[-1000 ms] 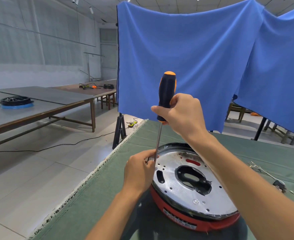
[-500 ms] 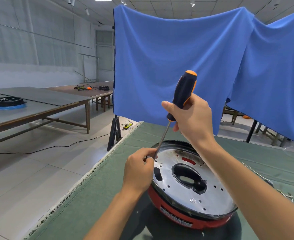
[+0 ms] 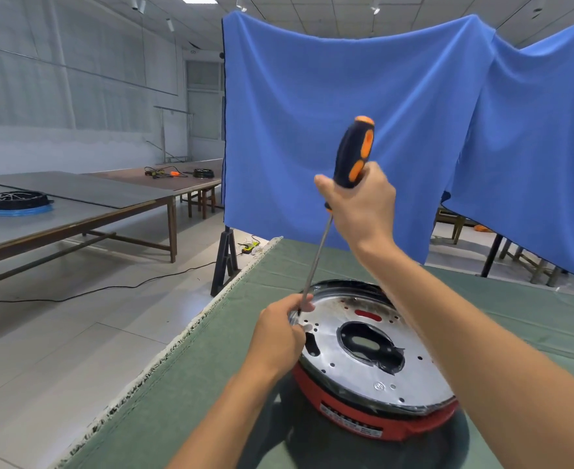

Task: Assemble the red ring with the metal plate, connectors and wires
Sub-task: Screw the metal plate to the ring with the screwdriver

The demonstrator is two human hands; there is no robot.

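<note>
Fingers of the left hand [image 3: 279, 333] pinch the screwdriver [image 3: 350, 164] shaft near its tip, at the left edge of the metal plate [image 3: 414, 377]. Right hand [image 3: 363, 204] grips the black-orange handle at frame centre. Plate sits on the red ring [image 3: 356, 414], lower centre, on the green cloth [image 3: 211, 384].

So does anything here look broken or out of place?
Mostly the shiny round metal plate: its big central opening has a ragged, torn-looking black edge at lower right, and brownish specks mark its far rim. The black-and-orange screwdriver leans rather than standing straight.
</note>
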